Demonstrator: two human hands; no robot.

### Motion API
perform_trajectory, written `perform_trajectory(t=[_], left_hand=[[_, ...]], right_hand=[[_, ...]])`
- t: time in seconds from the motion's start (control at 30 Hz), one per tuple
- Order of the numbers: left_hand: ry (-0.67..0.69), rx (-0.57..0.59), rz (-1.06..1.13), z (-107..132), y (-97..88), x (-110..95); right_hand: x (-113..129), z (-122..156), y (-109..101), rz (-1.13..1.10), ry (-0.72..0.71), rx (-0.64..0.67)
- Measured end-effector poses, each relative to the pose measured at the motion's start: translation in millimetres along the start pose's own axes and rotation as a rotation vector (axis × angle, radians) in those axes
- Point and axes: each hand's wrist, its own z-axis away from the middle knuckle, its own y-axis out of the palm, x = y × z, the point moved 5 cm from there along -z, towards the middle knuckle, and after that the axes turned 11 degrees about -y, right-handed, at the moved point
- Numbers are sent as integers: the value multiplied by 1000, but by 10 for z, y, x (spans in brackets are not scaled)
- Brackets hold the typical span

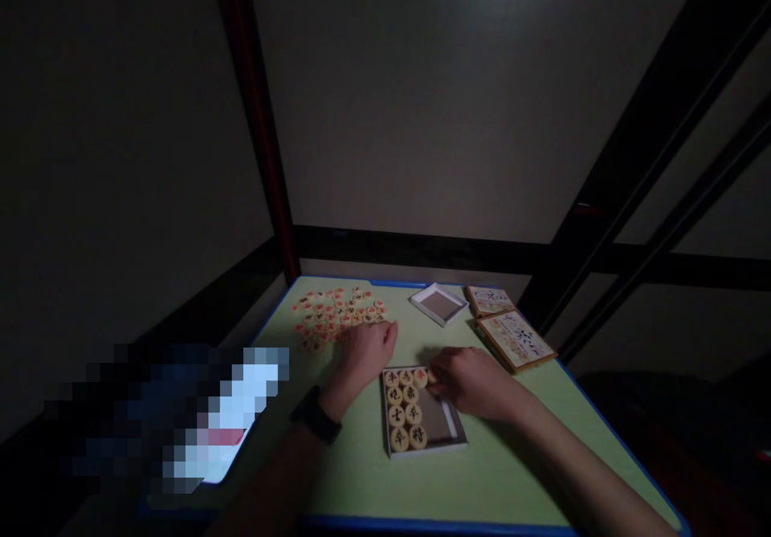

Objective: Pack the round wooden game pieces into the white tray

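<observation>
A shallow open box [393,450] with a white rim lies on the table in front of me. Round wooden Chinese chess pieces [396,416] fill its left columns and part of its top row; most bear black characters, one a red one. At the box's far right corner, my right hand [473,380] is closed with its fingertips on a piece in the top row, partly covered by them. My left hand [369,354], wearing a dark wristband [316,415], is curled at the near right edge of a loose spread of pieces [328,312]; its fingertips are hidden.
A second shallow white-rimmed tray [461,310] lies at the back. Two printed boxes [516,339] with calligraphy lie at the right edge. A bright, partly pixelated screen [241,416] is at the left. The pale green table [361,481] has a blue edge; walls stand behind.
</observation>
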Motion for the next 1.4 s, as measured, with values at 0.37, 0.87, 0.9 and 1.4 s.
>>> perform_trajectory(t=[0.37,0.87,0.9,1.4], left_hand=[[-27,-165,-350,-48,-99,212],[94,-77,-309,26,32,89],[92,-64,-315,24,44,89],[99,-21,-292,61,45,9]], right_hand=[[-7,68,-156,-35,-69,-77],[-215,-52,-74,-209,-46,-385],[-220,-55,-80,-228,-50,-423],[-443,-720,1,-361,-5,-363]])
